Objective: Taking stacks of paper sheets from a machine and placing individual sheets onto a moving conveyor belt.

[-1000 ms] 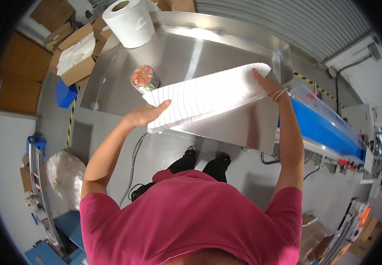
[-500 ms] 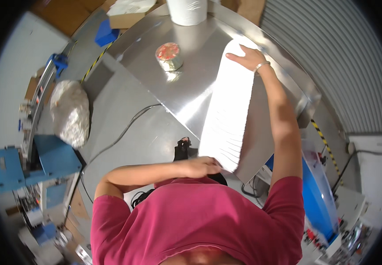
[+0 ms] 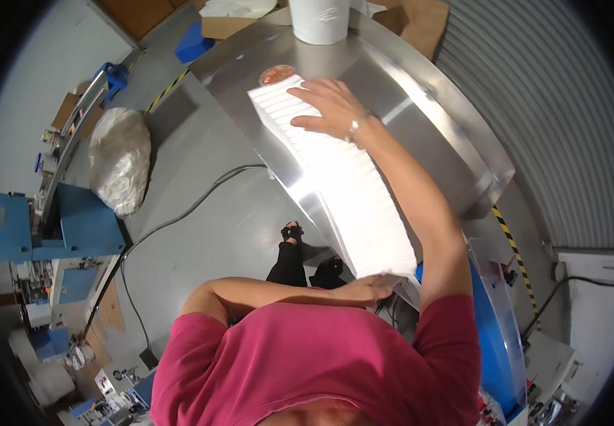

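Note:
A long white stack of thin sheets [image 3: 353,202], ridged across its top, slants from near my body to the far left over the steel table. My right hand [image 3: 328,106] reaches over its far end, thumb apart from the fingers, gripping it. At the near end, my left hand [image 3: 374,290] is closed against the lower edge, its fingertips partly hidden. Just beyond the far end, a round roll with a red-patterned top [image 3: 277,74] is mostly covered by the stack.
The steel table [image 3: 456,156] has a raised rim at the right. A white bucket [image 3: 319,21] stands at its far edge. A wrapped silvery bundle [image 3: 120,162] lies on the floor at left, near a black cable [image 3: 200,206]. A blue chute [image 3: 495,341] is at lower right.
Both hands have shifted with the white stack; its far end has swung left and now covers much of the roll, while its near end has moved right.

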The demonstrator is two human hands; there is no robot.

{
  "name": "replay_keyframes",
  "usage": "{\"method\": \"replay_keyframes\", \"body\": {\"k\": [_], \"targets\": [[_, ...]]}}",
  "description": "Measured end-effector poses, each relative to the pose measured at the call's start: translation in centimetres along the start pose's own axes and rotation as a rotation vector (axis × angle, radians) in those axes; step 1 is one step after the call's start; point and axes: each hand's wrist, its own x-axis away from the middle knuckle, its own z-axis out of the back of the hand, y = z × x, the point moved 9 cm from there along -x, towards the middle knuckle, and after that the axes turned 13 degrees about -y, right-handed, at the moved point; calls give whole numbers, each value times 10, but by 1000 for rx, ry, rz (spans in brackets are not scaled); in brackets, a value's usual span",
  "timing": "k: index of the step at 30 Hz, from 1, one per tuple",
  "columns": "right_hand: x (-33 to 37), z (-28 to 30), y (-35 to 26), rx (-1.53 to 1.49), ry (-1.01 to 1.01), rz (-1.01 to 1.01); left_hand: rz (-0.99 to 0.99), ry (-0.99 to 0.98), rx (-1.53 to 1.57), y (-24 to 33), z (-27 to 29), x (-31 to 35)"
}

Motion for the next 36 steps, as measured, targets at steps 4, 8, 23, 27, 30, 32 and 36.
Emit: {"method": "replay_keyframes", "body": {"k": [4,8,23,27,30,32,36], "targets": [[115,27,20,-461,124,-165,-133,106,-23,21,23,3],[272,8,45,-783,210,-404,-185,165,8,46,27,14],[333,-83,-29,-852,487,-715,-810,667,-1727,143,-56,84],[343,-91,-24,-820,488,-761,-924,979,-1635,194,18,102],[347,-99,-23,-774,458,-824,-1006,1389,-1693,274,112,141],[342,-97,-25,-756,447,-787,-799,1633,-1663,326,207,167],[336,-95,-25,-731,426,-807,-146,1473,-1498,369,340,176]]}}
